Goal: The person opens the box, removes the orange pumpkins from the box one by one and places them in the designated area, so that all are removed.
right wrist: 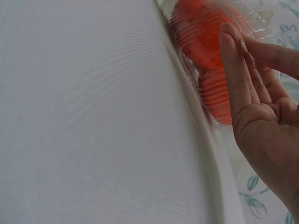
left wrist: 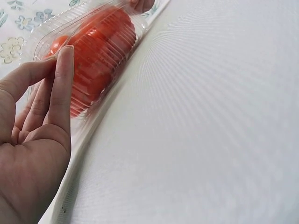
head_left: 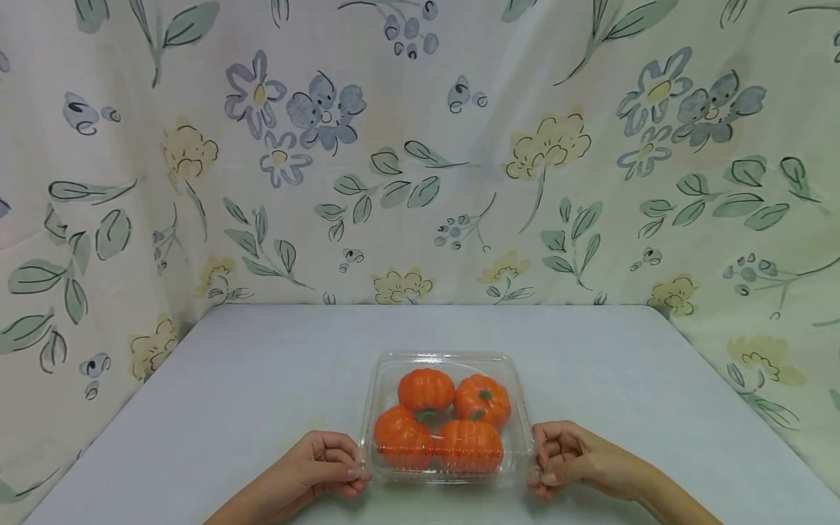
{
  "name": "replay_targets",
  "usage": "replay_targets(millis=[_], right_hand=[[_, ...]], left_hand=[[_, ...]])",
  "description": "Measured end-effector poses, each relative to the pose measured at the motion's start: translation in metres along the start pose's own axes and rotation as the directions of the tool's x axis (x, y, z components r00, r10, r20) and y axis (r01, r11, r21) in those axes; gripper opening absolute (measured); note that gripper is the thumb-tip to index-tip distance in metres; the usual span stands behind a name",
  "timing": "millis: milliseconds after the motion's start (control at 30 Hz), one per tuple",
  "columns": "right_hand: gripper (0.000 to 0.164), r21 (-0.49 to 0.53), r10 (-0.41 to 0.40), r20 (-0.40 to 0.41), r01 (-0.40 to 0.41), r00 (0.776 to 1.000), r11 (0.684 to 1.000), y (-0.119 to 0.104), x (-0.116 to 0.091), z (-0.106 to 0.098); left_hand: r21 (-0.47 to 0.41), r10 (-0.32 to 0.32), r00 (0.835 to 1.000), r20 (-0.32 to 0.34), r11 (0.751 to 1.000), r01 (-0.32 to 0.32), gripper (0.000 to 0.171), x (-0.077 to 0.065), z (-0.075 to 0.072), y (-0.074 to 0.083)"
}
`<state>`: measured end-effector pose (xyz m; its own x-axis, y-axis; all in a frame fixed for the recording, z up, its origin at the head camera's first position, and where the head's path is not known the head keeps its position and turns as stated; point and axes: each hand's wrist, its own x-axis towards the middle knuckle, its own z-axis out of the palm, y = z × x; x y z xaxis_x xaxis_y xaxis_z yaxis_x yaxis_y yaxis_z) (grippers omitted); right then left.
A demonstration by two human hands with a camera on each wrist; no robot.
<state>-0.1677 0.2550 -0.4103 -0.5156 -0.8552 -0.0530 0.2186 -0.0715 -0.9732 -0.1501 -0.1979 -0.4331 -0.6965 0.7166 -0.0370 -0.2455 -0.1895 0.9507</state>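
Observation:
A clear plastic clamshell box (head_left: 446,357) stands near the front of the table, its see-through lid lying over several small orange pumpkins (head_left: 469,446). Green stems show on the pumpkins. At the box's front left corner, my left hand (head_left: 320,467) pinches the rim between thumb and fingers. The front right corner is pinched the same way by my right hand (head_left: 580,458). In the left wrist view, the thumb and fingertips (left wrist: 65,53) meet at the box edge. Ribbed side walls of the box show beside the fingers in the right wrist view.
The white table (head_left: 275,364) reaches back to a floral curtain (head_left: 420,146) that hangs behind it and along both sides. White tabletop surrounds the box to the left, right and back.

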Motion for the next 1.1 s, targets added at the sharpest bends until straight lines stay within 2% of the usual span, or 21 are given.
replay_targets(millis=[100,233,333,433,533,633,800,1033,1100], right_hand=[[0.021,0.017,-0.028,0.009,0.028,1.0,0.999,0.0018,0.0008,0.0002],[0.011,-0.007,0.017,-0.02,-0.017,1.0,1.0,-0.0002,0.0013,0.0009],[0.017,-0.025,0.034,-0.031,-0.035,0.999,0.999,-0.0016,0.0019,0.0009],[0.012,-0.025,0.037,-0.026,-0.037,0.999,0.999,-0.0022,0.0022,0.0003],[0.023,-0.014,0.038,-0.015,-0.038,0.999,0.999,-0.0029,0.0023,-0.0002],[0.024,-0.003,0.031,-0.006,-0.031,1.0,1.0,-0.0038,0.0021,-0.0002],[0.008,0.012,-0.026,0.038,0.025,0.999,1.0,-0.0029,0.0023,-0.0003],[0.019,-0.056,0.009,0.002,-0.009,1.0,0.998,-0.0041,0.0006,-0.0031],[0.02,-0.073,-0.022,0.015,0.023,1.0,0.997,-0.0037,-0.0003,-0.0037]], left_hand=[[-0.001,0.002,1.0,0.003,1.0,-0.002,0.019,-0.0002,-0.0001,-0.0002],[-0.011,0.0,1.0,0.006,1.0,0.0,0.019,-0.0003,0.0005,0.0005],[-0.017,0.0,1.0,0.006,1.0,0.0,0.019,-0.0003,0.0007,0.0011],[-0.018,0.0,1.0,0.006,1.0,0.0,0.019,-0.0002,0.0006,0.0015],[-0.02,0.001,1.0,0.005,1.0,0.0,0.019,-0.0001,-0.0003,0.0014],[-0.021,-0.001,1.0,0.004,1.0,0.001,0.019,0.0001,-0.001,0.0015],[-0.017,-0.005,1.0,0.003,1.0,0.005,0.019,0.0004,-0.0013,0.0023],[-0.023,-0.016,1.0,-0.01,1.0,0.016,0.02,-0.0001,-0.0018,0.002],[-0.026,-0.021,1.0,-0.011,0.999,0.021,0.02,-0.0001,-0.002,0.0015]])
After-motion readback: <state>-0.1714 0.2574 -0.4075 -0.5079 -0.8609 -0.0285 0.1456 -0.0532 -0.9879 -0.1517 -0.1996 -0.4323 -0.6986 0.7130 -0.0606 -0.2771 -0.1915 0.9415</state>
